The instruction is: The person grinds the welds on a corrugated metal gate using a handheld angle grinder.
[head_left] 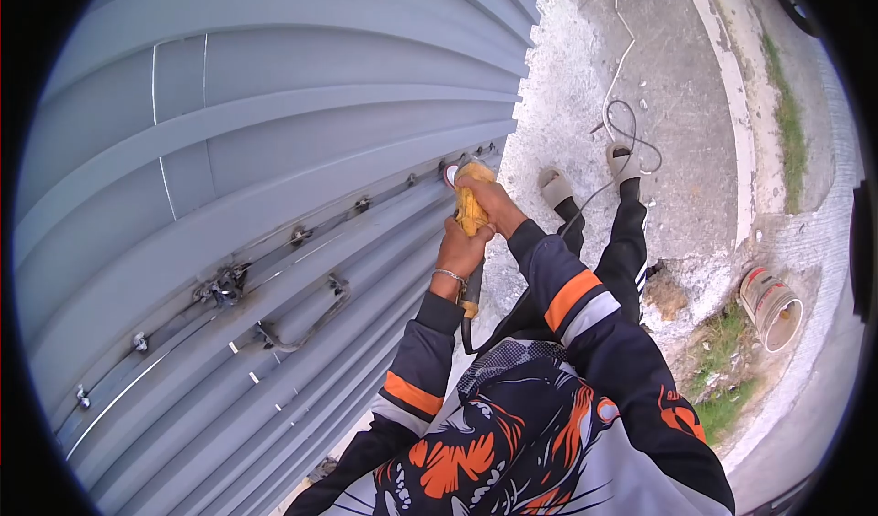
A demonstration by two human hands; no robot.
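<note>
A yellow angle grinder (pixel 473 207) is held in both hands against a grey ribbed metal gate (pixel 274 77). My left hand (pixel 460 249) wraps round the rear of its body, with a bracelet at the wrist. Farther forward, my right hand (pixel 496 203) grips the body near the head. The grinder's disc (pixel 450 177) sits at the seam between two metal panels; whether it touches is unclear. From the tool's black rear end a cable hangs down by my clothes.
Along the gate run a latch (pixel 224 286) and a curved handle (pixel 306 333). Cables (pixel 625 59) lie on the concrete (pixel 681 104) near my sandalled feet. A bucket (pixel 771 308) lies tipped at the right, by grass (pixel 722 360) and a rock (pixel 666 296).
</note>
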